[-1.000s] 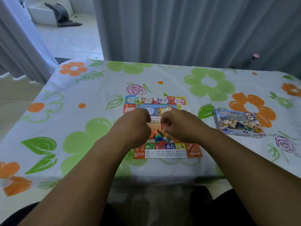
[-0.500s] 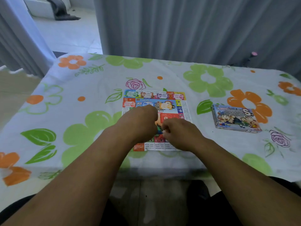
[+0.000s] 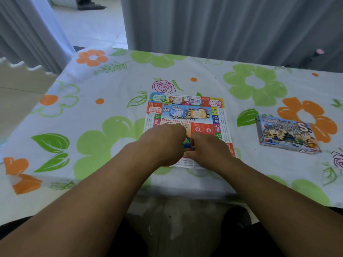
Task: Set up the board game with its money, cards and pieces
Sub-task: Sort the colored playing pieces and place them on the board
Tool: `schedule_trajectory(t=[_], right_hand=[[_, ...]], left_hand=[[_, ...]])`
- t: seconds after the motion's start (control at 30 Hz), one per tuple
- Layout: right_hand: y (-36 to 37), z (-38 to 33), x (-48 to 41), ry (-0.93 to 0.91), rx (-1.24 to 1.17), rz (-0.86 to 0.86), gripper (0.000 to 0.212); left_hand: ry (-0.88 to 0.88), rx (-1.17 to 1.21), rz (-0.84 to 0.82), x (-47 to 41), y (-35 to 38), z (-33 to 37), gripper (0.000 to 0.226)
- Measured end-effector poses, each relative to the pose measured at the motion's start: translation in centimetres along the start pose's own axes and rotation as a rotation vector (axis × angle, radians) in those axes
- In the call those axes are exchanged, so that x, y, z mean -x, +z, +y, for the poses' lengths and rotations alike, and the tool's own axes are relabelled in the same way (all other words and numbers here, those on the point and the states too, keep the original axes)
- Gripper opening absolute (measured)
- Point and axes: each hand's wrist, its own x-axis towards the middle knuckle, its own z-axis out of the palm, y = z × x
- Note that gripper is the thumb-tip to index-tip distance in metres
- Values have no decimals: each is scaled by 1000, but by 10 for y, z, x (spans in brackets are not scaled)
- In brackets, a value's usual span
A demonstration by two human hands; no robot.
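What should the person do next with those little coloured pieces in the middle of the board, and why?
Probably pick one piece out and stand it on an edge square. The left hand and right hand curl close around the coloured pieces heaped in the middle of the board, while small bundles already line its far edge. What each grip holds is hidden.

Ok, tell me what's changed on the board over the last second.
The right hand drew back toward the near edge of the board, uncovering the red square, and closed in beside the left hand over the small coloured pieces. Whether either hand grips a piece is hidden. The left hand barely shifted. The board and the game box stayed put.
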Motion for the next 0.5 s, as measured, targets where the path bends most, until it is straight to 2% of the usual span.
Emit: schedule_trajectory(t=[0.23,0.5], right_hand=[[1,5,-2,18,-66,25,9],[-28,6,2,-17,-215,-73,18]], left_hand=[[10,20,3,-2,-3,-2,32],[10,11,-16,-5,1,-5,32]])
